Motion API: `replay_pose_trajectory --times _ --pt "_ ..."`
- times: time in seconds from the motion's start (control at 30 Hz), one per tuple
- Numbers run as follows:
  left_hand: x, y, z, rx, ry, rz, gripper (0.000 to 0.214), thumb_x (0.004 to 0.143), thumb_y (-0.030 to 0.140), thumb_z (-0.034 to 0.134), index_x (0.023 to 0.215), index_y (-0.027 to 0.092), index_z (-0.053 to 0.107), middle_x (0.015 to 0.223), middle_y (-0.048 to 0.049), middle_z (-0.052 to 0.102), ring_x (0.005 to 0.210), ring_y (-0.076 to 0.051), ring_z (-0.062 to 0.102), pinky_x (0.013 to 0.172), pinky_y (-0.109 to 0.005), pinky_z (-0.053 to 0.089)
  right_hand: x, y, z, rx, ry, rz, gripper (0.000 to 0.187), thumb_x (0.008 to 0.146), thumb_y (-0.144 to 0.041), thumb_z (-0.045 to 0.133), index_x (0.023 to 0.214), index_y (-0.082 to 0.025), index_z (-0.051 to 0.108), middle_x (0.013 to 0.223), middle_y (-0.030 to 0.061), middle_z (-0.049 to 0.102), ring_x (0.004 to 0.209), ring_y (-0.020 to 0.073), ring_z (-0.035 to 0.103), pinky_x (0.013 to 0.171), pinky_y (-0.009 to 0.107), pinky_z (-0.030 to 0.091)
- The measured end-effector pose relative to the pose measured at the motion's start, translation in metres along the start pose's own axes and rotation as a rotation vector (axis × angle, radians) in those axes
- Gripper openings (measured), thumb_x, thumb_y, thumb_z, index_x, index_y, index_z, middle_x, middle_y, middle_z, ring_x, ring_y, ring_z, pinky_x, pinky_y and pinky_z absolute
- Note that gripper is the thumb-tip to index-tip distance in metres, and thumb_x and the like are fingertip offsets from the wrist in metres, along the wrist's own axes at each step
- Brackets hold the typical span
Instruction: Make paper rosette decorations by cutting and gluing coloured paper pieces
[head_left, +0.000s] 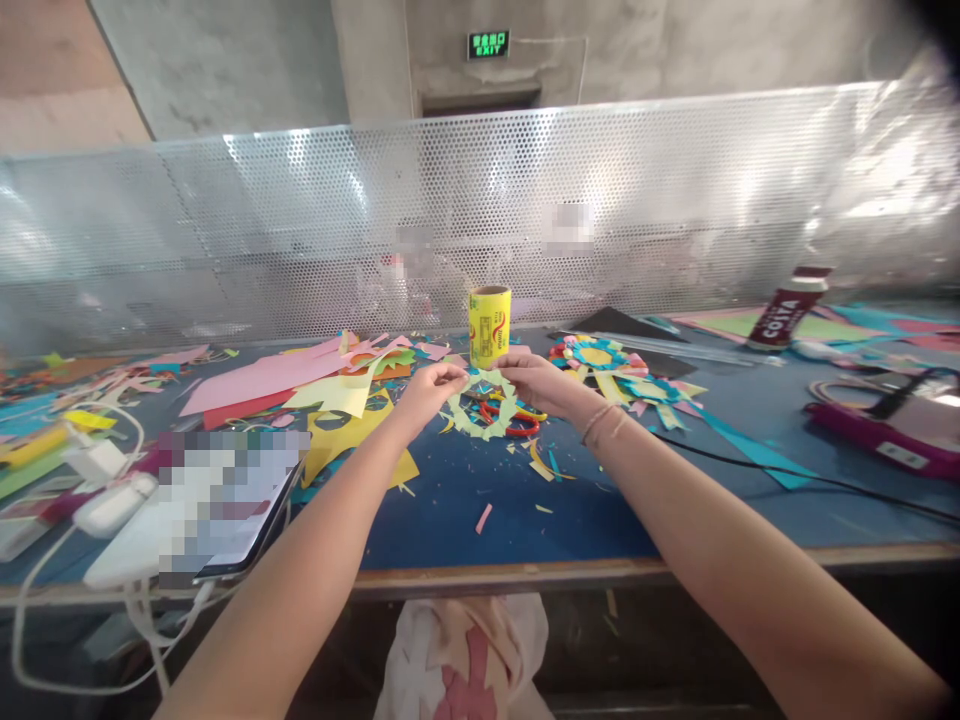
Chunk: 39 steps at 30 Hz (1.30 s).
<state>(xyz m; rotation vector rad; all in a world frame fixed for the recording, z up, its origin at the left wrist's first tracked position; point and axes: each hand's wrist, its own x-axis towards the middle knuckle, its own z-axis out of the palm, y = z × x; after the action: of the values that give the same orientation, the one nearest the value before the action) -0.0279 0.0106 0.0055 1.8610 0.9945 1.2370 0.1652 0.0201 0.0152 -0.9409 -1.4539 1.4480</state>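
A pale green paper ring (493,430) with a jagged edge hangs between my two hands above the table. My left hand (437,385) pinches its upper left side. On the upper right side, the fingers of my right hand (541,382) are closed on the same ring. Scissors (523,428) with red and yellow handles lie behind the ring, partly hidden by it. Just beyond my hands stands a yellow cardboard tube (490,325) with printing on it. Layered paper flowers (596,355) in blue, yellow and red lie right of my right hand.
Pink paper sheets (274,375) and yellow cut paper (341,445) lie on the left. A phone (251,505) and white chargers (112,500) sit near the left front edge. On the right are a dark red bottle (787,310), a purple power strip (877,440) and a black cable (750,462). A perforated metal screen (300,230) stands behind.
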Motion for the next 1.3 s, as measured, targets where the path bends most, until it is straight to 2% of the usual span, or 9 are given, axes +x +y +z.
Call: replay_pose_trajectory --times 0.17,0.33,0.5,0.73,0.87,0.97,1.13,1.3 --pt "0.0 0.0 0.0 -0.06 -0.002 -0.049 0.018 0.069 0.034 0.062 0.075 0.017 0.062 0.074 -0.0024 0.063 0.066 -0.012 0.055 0.062 -0.027 0.043 -0.001 0.005 0.0 0.079 -0.088 0.101 0.013 0.071 -0.018 0.057 0.084 -0.017 0.058 0.073 0.0027 0.058 0.06 0.0093 0.051 0.05 0.021 0.041" --pt "0.0 0.0 0.001 -0.095 0.005 -0.075 0.02 0.069 0.035 0.062 0.075 0.016 0.062 0.073 -0.0019 0.063 0.065 -0.011 0.053 0.061 -0.026 0.043 0.0 0.016 0.002 0.074 -0.312 0.096 0.024 0.068 -0.02 0.064 0.091 -0.019 0.06 0.077 0.001 0.059 0.064 0.0085 0.051 0.058 0.021 0.044" --pt "0.0 0.001 0.001 -0.063 0.01 -0.055 0.02 0.068 0.036 0.063 0.074 0.016 0.062 0.076 -0.0024 0.063 0.072 -0.013 0.055 0.07 -0.029 0.043 0.002 0.023 0.003 0.048 -0.386 0.062 0.023 0.068 -0.026 0.067 0.089 -0.02 0.061 0.083 0.0004 0.057 0.063 0.0071 0.049 0.059 0.02 0.043" --pt "-0.002 0.004 0.002 -0.114 -0.01 -0.089 0.019 0.067 0.033 0.064 0.074 0.016 0.062 0.076 -0.0029 0.063 0.072 -0.013 0.055 0.071 -0.029 0.043 0.004 0.024 0.009 0.065 -0.307 -0.004 0.018 0.067 -0.029 0.068 0.077 -0.017 0.059 0.069 -0.0013 0.052 0.059 0.0063 0.045 0.055 0.019 0.041" --pt "-0.002 0.004 0.002 -0.111 -0.033 -0.08 0.022 0.068 0.035 0.063 0.078 0.015 0.061 0.078 -0.0028 0.062 0.073 -0.013 0.054 0.072 -0.028 0.042 0.003 0.022 0.009 0.068 -0.273 0.027 0.019 0.063 -0.026 0.071 0.067 -0.017 0.055 0.063 -0.0021 0.051 0.056 0.0061 0.045 0.054 0.02 0.042" --pt "-0.002 0.003 0.0 -0.066 -0.07 -0.049 0.025 0.072 0.037 0.059 0.082 0.015 0.061 0.078 -0.0025 0.061 0.074 -0.012 0.054 0.072 -0.028 0.041 0.003 0.019 0.006 0.127 -0.232 0.021 0.02 0.062 -0.026 0.071 0.07 -0.016 0.056 0.062 -0.0025 0.053 0.055 0.0063 0.048 0.054 0.021 0.042" --pt "-0.002 0.006 -0.002 0.16 -0.066 0.089 0.019 0.077 0.033 0.054 0.081 0.016 0.061 0.077 -0.0018 0.06 0.067 -0.011 0.051 0.066 -0.026 0.04 0.001 0.007 0.001 0.137 -0.04 -0.062 0.019 0.063 -0.027 0.071 0.07 -0.016 0.058 0.063 -0.0025 0.057 0.052 0.0046 0.047 0.047 0.018 0.037" --pt "-0.004 0.009 -0.003 0.406 -0.023 0.349 0.011 0.078 0.026 0.055 0.08 0.018 0.062 0.08 -0.0015 0.06 0.07 -0.012 0.051 0.063 -0.024 0.04 -0.002 -0.002 0.001 0.191 0.017 -0.107 0.017 0.065 -0.028 0.069 0.072 -0.017 0.058 0.076 0.0013 0.064 0.07 0.0087 0.059 0.056 0.018 0.042"
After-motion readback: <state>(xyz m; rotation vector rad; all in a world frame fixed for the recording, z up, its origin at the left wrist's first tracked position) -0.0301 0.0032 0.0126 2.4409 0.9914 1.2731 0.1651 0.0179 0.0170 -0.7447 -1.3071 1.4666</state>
